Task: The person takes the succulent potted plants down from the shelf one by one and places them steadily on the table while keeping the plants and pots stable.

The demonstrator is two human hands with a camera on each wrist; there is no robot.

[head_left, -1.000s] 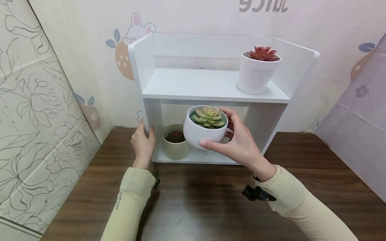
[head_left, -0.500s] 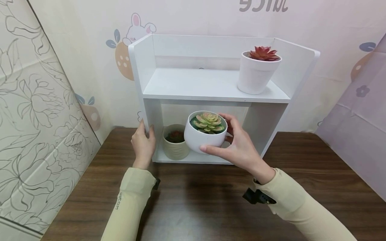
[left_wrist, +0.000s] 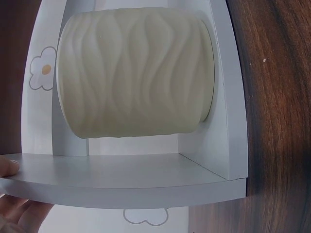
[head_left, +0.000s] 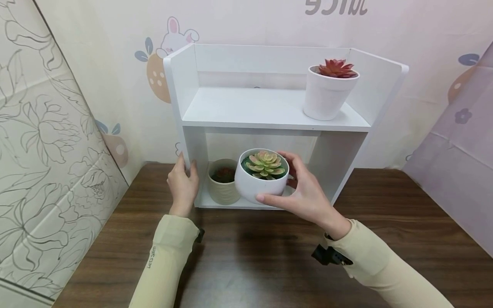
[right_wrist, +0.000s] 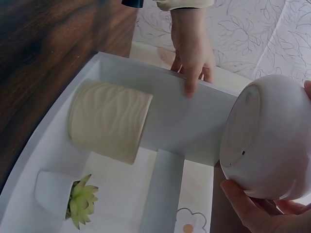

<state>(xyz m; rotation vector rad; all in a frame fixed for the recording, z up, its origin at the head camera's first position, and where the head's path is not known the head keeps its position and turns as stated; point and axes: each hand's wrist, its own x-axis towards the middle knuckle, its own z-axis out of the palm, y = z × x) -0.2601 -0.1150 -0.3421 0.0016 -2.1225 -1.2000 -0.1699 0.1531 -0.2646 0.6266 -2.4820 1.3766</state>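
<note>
My right hand [head_left: 308, 196] grips a round white pot [head_left: 255, 186] with a pale green, pink-tinged succulent [head_left: 265, 164], thumb at the front and fingers behind. The pot hangs before the lower level of a white two-tier shelf [head_left: 242, 107]; its underside shows in the right wrist view. With thumb and fingers on opposite faces, my left hand [head_left: 182, 185] pinches the shelf's left side panel [left_wrist: 121, 182]. Just inside that panel stands a ribbed beige pot [head_left: 223, 191] with a dark reddish plant. Beside it, a small white pot [right_wrist: 52, 193] with a green succulent shows in the right wrist view.
A tapered white pot [head_left: 325, 96] with a red succulent stands on the upper level at the right. The shelf rests on a dark wooden table [head_left: 246, 265], against a wall [head_left: 269, 21] covered in printed cloth.
My right hand has lowered the round white pot a little and brought it slightly nearer. The left hand and the shelf have stayed in place.
</note>
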